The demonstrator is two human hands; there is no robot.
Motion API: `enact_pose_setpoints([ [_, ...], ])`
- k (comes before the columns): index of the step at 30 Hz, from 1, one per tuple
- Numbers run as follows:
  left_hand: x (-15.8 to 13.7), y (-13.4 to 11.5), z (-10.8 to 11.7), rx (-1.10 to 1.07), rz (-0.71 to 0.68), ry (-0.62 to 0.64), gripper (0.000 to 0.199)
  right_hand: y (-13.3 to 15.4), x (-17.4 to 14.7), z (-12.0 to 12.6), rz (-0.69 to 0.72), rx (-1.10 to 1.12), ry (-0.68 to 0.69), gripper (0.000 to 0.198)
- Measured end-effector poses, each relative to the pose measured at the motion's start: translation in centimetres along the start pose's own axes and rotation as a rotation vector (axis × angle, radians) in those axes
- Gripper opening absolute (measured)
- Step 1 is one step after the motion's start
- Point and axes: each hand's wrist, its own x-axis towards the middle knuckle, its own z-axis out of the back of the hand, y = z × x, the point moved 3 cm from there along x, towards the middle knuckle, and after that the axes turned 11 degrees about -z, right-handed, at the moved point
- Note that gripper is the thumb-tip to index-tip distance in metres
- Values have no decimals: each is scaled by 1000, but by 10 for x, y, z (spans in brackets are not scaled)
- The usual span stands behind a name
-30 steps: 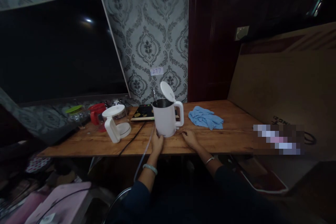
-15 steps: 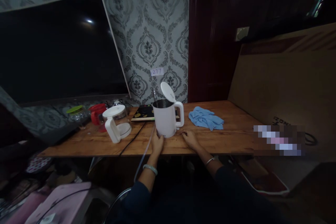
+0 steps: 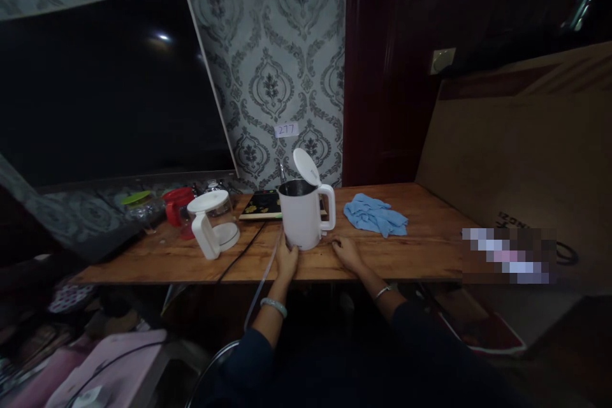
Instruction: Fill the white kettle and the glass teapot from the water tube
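Note:
A white electric kettle (image 3: 300, 220) stands upright on the wooden table, its white lid (image 3: 306, 166) swung up and its dark inside showing. Against the lower left side of the kettle lies my left hand (image 3: 287, 260), closed around its base, with the thumb at the front and the other fingers partly hidden. Just right of the base, below the handle (image 3: 329, 207), my right hand (image 3: 348, 254) rests on the tabletop with its fingers curled. Whether anything is inside those fingers cannot be made out.
Left of the kettle are a glass jug with white lid and handle (image 3: 206, 236), a red-lidded jug (image 3: 178, 207) and a green-lidded glass one (image 3: 141, 204). Behind sits a black flowered hot plate (image 3: 258, 205). A blue cloth (image 3: 375, 215) lies right; a clear hose (image 3: 262, 280) hangs over the front edge.

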Motion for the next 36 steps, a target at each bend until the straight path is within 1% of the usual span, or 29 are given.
enact_pose_setpoints([
  [6,0,-2,1,5,-3,2,68,1,0,0,2,6,-2,29],
  [11,0,-3,1,9,1,4,69,4,-1,1,21,15,-5,32],
  [23,0,-6,3,32,-2,16,68,1,0,-1,20,6,-7,30],
  [36,0,-2,1,12,11,11,68,5,-2,2,18,12,7,32],
])
